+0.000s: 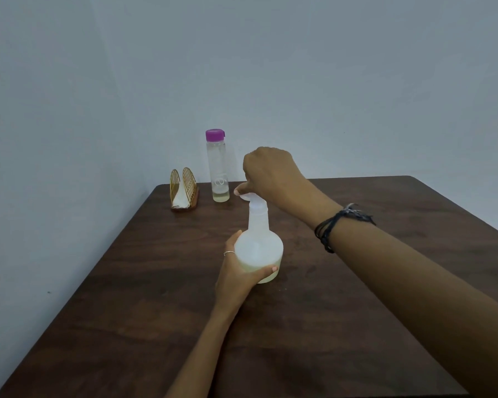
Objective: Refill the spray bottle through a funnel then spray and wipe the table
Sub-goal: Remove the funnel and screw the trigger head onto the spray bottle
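Note:
A translucent white spray bottle (258, 248) stands on the dark wooden table (357, 282), with pale liquid in its lower part. My left hand (236, 275) grips its round base from the left. My right hand (270, 173) reaches over the neck, fingers curled down and pinching a white piece (246, 196) at the bottle's mouth. The hand hides most of that piece, so I cannot tell whether it is the funnel or the spray head. A clear water bottle (218, 168) with a purple cap stands behind, almost empty, with a little liquid at the bottom.
A gold wire napkin holder (183, 186) with a white napkin stands at the table's far left corner, beside the water bottle. Grey walls close in behind and to the left.

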A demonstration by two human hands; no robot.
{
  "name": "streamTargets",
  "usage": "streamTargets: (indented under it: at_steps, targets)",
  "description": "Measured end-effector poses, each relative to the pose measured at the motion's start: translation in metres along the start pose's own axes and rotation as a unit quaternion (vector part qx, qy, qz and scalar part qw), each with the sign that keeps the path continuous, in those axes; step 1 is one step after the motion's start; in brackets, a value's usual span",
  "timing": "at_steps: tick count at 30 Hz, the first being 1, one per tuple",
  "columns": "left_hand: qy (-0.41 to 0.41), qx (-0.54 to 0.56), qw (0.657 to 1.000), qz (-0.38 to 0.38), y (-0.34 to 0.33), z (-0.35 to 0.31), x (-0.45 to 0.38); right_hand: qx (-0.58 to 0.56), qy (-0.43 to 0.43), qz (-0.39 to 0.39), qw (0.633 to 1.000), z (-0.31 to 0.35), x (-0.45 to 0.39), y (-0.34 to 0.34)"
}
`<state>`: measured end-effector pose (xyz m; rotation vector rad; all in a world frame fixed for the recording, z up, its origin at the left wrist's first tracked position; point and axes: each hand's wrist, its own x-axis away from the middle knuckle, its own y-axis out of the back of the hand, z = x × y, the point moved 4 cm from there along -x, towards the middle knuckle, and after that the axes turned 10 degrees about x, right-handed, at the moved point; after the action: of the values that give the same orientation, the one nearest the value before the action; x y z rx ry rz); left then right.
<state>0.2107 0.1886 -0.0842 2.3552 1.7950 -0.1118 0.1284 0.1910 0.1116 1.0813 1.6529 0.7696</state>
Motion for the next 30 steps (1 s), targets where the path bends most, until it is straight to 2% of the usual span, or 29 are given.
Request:
streamTargets:
  at_steps: [4,11,13,15,17,19,23,28,30]
  targets:
    - [-0.005,-0.004,1.0,0.002,0.0,-0.002,0.0,-0.006,-0.011,-0.005,1.0,0.001,-0.009,0.001]
    - [0.002,-0.006,1.0,0.006,-0.001,-0.002,0.001,-0.133,-0.061,0.117,0.982,-0.011,-0.019,-0.009]
    - [0.003,-0.003,1.0,0.005,0.0,-0.001,0.001,-0.249,-0.091,0.154,0.952,-0.016,-0.016,-0.014]
    - [0.006,-0.001,1.0,0.004,0.001,0.001,0.0,-0.365,-0.108,0.209,0.901,-0.019,-0.011,-0.018]
    - [0.009,-0.001,1.0,0.003,0.001,0.001,0.0,-0.433,-0.11,0.256,0.857,-0.021,-0.006,-0.018]
    - [0.011,-0.003,1.0,0.004,0.001,0.0,-0.001,-0.454,-0.103,0.289,0.837,-0.021,0.0,-0.014]
    - [0.012,-0.007,1.0,0.0,0.001,0.001,-0.001,-0.446,-0.073,0.283,0.846,-0.03,0.007,-0.015]
    - [0.015,0.004,1.0,-0.004,0.001,0.0,-0.001,-0.386,-0.088,0.177,0.901,-0.042,0.014,-0.017]
    - [0.015,0.001,1.0,-0.003,0.001,0.001,-0.002,-0.373,-0.106,0.148,0.91,-0.038,0.019,-0.022]
